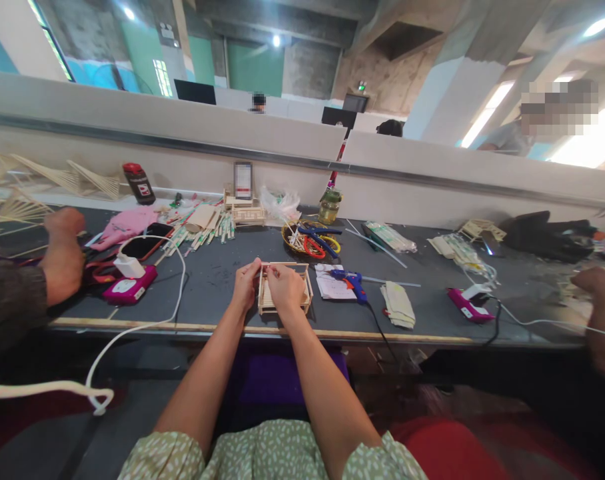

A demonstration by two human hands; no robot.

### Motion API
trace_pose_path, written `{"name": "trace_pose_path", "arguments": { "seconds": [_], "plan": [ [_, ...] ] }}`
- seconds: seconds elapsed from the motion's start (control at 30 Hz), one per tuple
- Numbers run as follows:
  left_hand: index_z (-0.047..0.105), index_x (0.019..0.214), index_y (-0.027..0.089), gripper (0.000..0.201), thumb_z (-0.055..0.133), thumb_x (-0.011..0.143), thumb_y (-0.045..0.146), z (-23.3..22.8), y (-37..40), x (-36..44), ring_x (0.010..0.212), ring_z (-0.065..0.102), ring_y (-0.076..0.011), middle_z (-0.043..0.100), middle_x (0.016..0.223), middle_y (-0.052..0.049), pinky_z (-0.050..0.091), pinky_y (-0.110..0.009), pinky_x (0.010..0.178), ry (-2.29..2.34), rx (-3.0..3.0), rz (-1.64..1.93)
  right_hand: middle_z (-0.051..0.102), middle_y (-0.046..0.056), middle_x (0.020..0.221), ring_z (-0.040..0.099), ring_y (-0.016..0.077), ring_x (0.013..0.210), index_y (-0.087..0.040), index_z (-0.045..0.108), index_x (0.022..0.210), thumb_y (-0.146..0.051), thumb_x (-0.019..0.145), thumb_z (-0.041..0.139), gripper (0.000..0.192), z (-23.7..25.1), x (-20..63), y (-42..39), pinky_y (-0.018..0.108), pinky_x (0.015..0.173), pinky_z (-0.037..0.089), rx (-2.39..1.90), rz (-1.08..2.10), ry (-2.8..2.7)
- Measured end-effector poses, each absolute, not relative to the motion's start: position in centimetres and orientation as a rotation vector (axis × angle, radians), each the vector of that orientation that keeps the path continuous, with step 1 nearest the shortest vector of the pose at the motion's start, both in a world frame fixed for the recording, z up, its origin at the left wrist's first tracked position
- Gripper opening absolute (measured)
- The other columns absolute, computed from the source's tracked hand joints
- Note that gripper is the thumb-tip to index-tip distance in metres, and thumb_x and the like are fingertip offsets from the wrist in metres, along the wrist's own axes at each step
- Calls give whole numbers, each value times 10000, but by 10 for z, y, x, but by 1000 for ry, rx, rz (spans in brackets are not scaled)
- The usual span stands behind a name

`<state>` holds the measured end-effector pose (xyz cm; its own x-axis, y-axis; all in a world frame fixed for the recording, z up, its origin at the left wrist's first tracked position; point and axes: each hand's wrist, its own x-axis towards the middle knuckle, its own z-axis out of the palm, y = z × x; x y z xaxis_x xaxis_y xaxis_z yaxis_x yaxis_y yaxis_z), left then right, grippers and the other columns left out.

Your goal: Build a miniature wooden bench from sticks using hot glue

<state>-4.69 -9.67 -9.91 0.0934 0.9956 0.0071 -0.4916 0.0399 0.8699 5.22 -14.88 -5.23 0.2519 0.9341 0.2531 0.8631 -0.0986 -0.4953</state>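
A small openwork frame of pale wooden sticks (265,309) rests on the dark table in front of me, close to its front edge. My left hand (245,285) is closed around its far left corner, thumb and fingers pressed on the sticks. Over the middle of the frame, my right hand (285,288) reaches to that same corner with its fingertips pinched together. What those fingertips hold, if anything, is too small to tell. Part of the frame is hidden under my right hand. Just right of it, a blue glue gun (351,281) lies on a white paper (332,288).
Behind are a basket (285,241) with red-handled pliers (314,247), a glass jar (329,208) and another stick model (248,215). A folded cloth (398,305) lies right. Magenta power strips (128,285) flank me, with trailing cables. Other people's hands (65,250) are at both sides.
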Motion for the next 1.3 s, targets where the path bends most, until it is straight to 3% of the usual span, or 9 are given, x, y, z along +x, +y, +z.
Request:
{"name": "trace_pose_path", "arguments": {
  "seconds": [0.37, 0.83, 1.3],
  "plan": [
    [733, 729, 151, 311, 799, 641, 442, -101, -96, -47, 544, 588, -125, 686, 669, -26, 440, -242, 548, 785, 912, 1367, 754, 37, 856, 692, 203, 797, -318, 709, 1046, -422, 968, 420, 317, -54, 52, -152, 260, 673, 416, -2007, 63, -1681],
    [732, 753, 145, 309, 807, 642, 423, -101, -96, -47, 572, 590, -117, 689, 690, -25, 434, -233, 574, 759, 873, 1368, 750, 17, 850, 681, 193, 785, -300, 706, 923, -442, 970, 406, 335, -57, 53, -150, 257, 651, 381, -1974, 29, -1737],
    [698, 673, 139, 268, 817, 643, 377, -101, -96, -47, 541, 536, -93, 640, 643, -4, 407, -212, 528, 728, 854, 1383, 748, 33, 853, 683, 177, 788, -278, 701, 971, -421, 986, 391, 341, -54, 52, -152, 247, 675, 391, -2027, 20, -1797]
  ]
}}
